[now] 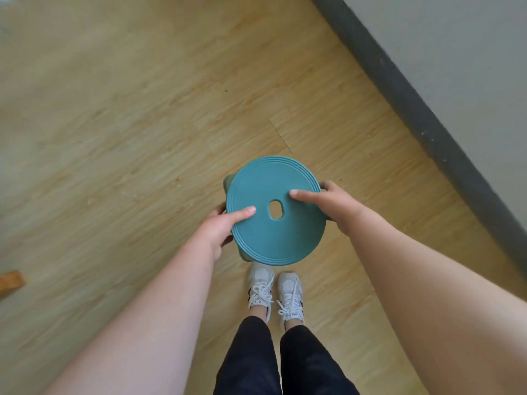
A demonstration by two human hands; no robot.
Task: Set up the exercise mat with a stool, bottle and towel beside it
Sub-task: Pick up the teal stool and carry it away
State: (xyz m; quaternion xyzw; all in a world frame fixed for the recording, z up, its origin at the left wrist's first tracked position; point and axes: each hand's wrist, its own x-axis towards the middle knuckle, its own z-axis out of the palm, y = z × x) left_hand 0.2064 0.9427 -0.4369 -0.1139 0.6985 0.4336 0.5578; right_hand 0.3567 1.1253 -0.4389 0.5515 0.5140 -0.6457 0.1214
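Above wood-grain flooring (142, 124) we carry the teal round stool (275, 238) level, left hand (219, 229) and right hand (332, 206) gripping opposite seat edges, thumbs on top, likely for balance.

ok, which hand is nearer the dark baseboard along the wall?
Right. The right hand grips the stool at the rim on the side towards the baseboard. The left hand grips the opposite rim, farther from it.
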